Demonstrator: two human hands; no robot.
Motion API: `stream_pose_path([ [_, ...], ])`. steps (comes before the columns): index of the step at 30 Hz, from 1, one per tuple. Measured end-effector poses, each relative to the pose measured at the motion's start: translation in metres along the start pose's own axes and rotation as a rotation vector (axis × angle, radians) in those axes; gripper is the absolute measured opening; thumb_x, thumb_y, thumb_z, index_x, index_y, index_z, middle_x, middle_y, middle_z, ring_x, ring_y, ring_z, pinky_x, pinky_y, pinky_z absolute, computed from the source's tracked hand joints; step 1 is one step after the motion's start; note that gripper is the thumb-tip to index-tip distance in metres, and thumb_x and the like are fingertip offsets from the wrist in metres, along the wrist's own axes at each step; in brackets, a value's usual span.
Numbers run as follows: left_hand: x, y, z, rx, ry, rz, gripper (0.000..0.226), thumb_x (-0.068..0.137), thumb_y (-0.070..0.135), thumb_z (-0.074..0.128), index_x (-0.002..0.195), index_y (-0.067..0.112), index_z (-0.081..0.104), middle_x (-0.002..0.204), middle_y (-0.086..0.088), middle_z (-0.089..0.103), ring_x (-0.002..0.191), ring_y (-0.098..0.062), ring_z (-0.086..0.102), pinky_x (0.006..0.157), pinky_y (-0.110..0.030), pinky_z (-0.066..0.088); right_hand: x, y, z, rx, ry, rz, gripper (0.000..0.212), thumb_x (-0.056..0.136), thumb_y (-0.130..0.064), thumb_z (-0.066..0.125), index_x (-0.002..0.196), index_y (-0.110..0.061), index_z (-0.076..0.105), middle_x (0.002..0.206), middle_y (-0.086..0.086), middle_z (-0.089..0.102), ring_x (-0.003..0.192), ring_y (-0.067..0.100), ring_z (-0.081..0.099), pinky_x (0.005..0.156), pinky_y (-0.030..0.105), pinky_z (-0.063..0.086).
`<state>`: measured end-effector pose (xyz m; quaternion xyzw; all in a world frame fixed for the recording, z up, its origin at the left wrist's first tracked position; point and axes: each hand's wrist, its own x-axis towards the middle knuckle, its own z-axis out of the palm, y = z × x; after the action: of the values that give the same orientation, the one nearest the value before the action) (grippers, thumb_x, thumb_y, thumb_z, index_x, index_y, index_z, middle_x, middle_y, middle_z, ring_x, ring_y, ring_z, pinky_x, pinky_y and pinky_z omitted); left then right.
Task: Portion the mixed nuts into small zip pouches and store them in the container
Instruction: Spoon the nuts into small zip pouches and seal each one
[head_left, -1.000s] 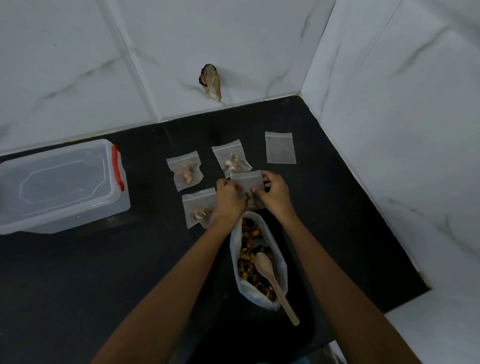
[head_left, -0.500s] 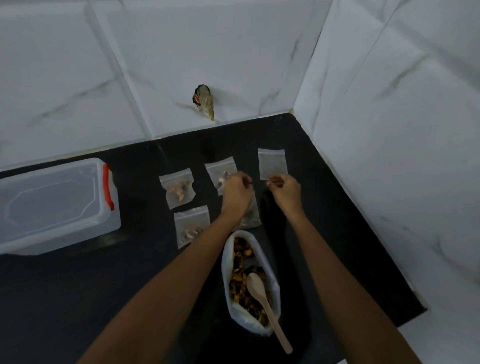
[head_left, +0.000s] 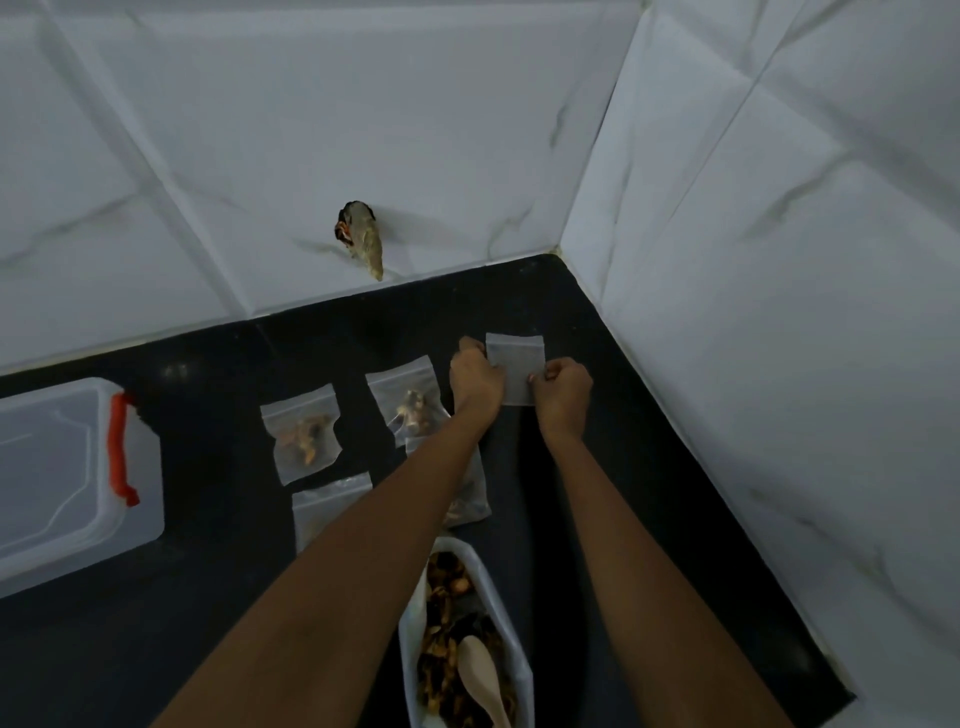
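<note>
My left hand (head_left: 475, 376) and right hand (head_left: 563, 392) pinch the empty pouch (head_left: 515, 364) past the nut bag (head_left: 503, 618), so I should open it gently.

The countertop (head_left: 208, 597) fills a corner between two walls. The container (head_left: 57, 483) sits at its left edge. Near the far right corner, the empty pouch (head_left: 517, 371) is held between the left hand (head_left: 475, 376), at its left side, and the right hand (head_left: 563, 392), at its right side. Left of it along the far edge lie the middle pouch (head_left: 408, 405) and then the far left pouch (head_left: 303, 433), well apart from the container. Before them lie the near left pouch (head_left: 327, 509) and the near right pouch (head_left: 470, 499), both partly under the left forearm. At the near edge stands the bag (head_left: 506, 623), just before the near right pouch, with the nuts (head_left: 441, 670) in it and the spoon (head_left: 480, 675) on the nuts. A small object (head_left: 358, 239) sits on the back wall, behind the pouches.
</note>
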<state>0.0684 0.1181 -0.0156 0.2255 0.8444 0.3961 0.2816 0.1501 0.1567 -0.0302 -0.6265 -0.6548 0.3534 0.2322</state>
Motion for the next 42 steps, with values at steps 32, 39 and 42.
stream_pose_path([
  [32, -0.196, -0.051, -0.141, -0.654, -0.181, -0.025, 0.012, 0.088, 0.011, 0.056, 0.099, 0.011, 0.061, 0.101, -0.007, 0.067, 0.094, -0.017, 0.066, 0.076, -0.03, 0.057, -0.203, -0.023, -0.099, 0.513, -0.336, 0.102, 0.017, 0.081, -0.007, 0.066, 0.095, -0.015, 0.063, 0.092, -0.002, 0.065, 0.084, 0.006, 0.063, 0.062, 0.016, 0.05],
  [39, -0.247, -0.086, -0.164, -0.647, -0.198, -0.038, 0.011, 0.086, 0.011, 0.06, 0.096, 0.01, 0.065, 0.095, -0.005, 0.07, 0.087, -0.013, 0.068, 0.074, -0.029, 0.057, -0.271, -0.003, -0.106, 0.507, -0.358, 0.113, 0.014, 0.08, -0.01, 0.067, 0.089, -0.02, 0.063, 0.092, -0.006, 0.064, 0.087, 0.005, 0.061, 0.068, 0.02, 0.049],
  [42, -0.261, -0.098, -0.166, -0.618, -0.172, -0.027, 0.009, 0.085, 0.012, 0.061, 0.094, 0.01, 0.065, 0.097, -0.005, 0.069, 0.09, -0.014, 0.067, 0.077, -0.031, 0.056, -0.292, 0.005, -0.104, 0.531, -0.332, 0.109, 0.014, 0.08, -0.008, 0.068, 0.086, -0.019, 0.063, 0.091, -0.006, 0.063, 0.088, 0.007, 0.061, 0.075, 0.023, 0.054],
])
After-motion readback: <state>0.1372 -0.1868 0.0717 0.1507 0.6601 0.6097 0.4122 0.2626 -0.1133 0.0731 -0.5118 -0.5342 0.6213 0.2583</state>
